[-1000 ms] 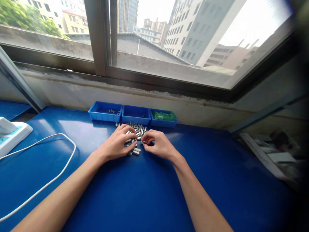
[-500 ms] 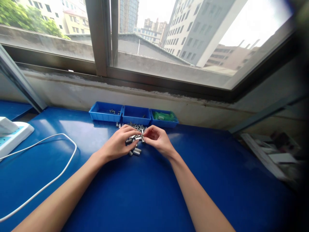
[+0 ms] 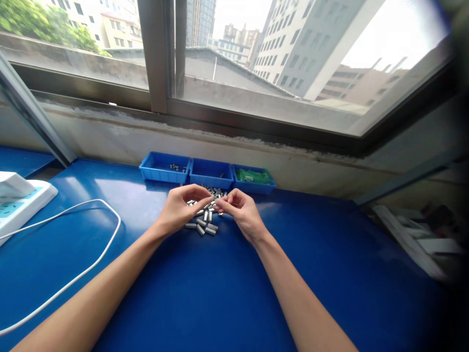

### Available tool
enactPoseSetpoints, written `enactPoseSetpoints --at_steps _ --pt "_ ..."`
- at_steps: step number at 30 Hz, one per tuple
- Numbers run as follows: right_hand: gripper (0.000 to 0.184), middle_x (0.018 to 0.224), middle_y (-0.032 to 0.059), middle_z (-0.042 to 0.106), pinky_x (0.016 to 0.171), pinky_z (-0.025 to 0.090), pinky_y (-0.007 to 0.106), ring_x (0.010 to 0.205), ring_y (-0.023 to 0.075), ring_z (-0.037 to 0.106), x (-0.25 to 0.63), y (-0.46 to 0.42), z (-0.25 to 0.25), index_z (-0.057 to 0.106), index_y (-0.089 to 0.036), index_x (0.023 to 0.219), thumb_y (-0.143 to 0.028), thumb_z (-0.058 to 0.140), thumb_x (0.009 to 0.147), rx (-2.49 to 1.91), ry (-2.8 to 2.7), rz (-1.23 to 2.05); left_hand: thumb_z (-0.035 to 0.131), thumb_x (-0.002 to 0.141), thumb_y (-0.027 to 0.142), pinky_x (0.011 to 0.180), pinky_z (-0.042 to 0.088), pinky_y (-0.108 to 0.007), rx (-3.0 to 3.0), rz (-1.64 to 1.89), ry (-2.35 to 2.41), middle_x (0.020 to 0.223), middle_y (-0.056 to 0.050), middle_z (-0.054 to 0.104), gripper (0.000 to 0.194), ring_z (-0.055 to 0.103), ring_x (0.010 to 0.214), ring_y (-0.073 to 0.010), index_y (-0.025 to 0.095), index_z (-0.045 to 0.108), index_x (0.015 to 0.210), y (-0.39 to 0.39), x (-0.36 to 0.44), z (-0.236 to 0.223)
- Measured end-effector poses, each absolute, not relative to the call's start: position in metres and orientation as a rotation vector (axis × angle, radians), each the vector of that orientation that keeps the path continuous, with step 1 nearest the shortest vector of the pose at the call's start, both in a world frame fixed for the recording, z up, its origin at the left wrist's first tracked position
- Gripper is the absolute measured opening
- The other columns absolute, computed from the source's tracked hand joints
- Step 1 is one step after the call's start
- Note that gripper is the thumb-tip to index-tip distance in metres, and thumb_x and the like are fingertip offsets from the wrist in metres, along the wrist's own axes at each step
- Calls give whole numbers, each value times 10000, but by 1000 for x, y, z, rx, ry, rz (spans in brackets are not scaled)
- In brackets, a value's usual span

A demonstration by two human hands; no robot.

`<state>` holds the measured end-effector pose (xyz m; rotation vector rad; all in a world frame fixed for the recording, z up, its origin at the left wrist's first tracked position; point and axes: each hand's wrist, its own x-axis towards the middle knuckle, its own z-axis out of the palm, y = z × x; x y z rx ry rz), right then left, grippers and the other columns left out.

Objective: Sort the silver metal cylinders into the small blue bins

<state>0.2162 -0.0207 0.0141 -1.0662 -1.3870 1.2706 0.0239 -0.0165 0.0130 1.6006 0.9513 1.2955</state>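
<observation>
Over a pile of small metal hex standoffs (image 3: 210, 230), my left hand (image 3: 179, 208) is closed in a pinch, thumb and fingers meeting at their tips. Facing it, my right hand (image 3: 244, 212) also pinches, its fingertips almost against those of the left. Whatever sits between the fingertips is too small and too covered to make out. Part of the pile is hidden behind both hands. Several loose standoffs lie on the blue tabletop (image 3: 220, 288) just below the fingers.
Behind the pile stand a left blue bin (image 3: 161, 175) with a few small metal parts, a middle blue bin (image 3: 210, 179), and a right blue bin (image 3: 252, 187) holding a green bag. A white power strip (image 3: 44, 193) and white cable (image 3: 104, 249) lie left.
My left fingers have closed into a tighter pinch and risen slightly off the pile, showing more standoffs below. My right hand stays close by. The view has shifted a little.
</observation>
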Motion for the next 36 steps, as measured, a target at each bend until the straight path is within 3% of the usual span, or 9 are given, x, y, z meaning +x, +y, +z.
enactPoseSetpoints --at_steps 3,7,14,18,27,36 --pt "333 677 -4 626 622 487 275 636 150 610 223 -22 18 503 -212 720 -447 731 783 -1248 -1683 958 756 768 425 706 556 -275 1480 1435 1040 794 -56 737 298 700 726 -179 152 700 874 -8 14 15" --pt "182 728 -2 623 596 438 265 621 131 560 233 -25 22 585 -208 747 -336 698 812 -1353 -2071 583 775 753 412 726 555 -277 1252 1686 1120 804 -58 739 318 710 736 -174 143 705 905 10 -5 13" --pt "17 821 22 631 613 452 254 654 127 565 232 -25 18 657 -209 817 -214 643 826 -1332 -2199 504 799 700 449 895 557 -350 1055 1753 1152 941 -115 753 419 717 924 -226 113 739 944 28 -19 -1" --pt "51 779 23 648 617 468 257 644 133 581 232 -24 17 667 -203 811 -181 622 822 -1330 -2175 534 774 727 448 916 548 -351 1144 1657 1182 1003 -114 752 407 710 964 -237 136 744 986 23 -19 -3" --pt "44 770 18 711 684 550 278 688 160 668 231 -23 20 677 -193 790 -228 654 777 -1292 -1929 808 709 793 402 791 570 -317 1555 1336 1173 911 -82 762 310 726 831 -222 167 744 993 3 -2 7" --pt "293 862 43 740 840 558 351 834 196 698 225 -18 19 686 -186 853 -367 822 667 -1124 -1398 1179 613 880 367 789 576 -297 1824 1100 966 1058 -74 749 320 714 913 -210 194 715 1130 -20 28 10"
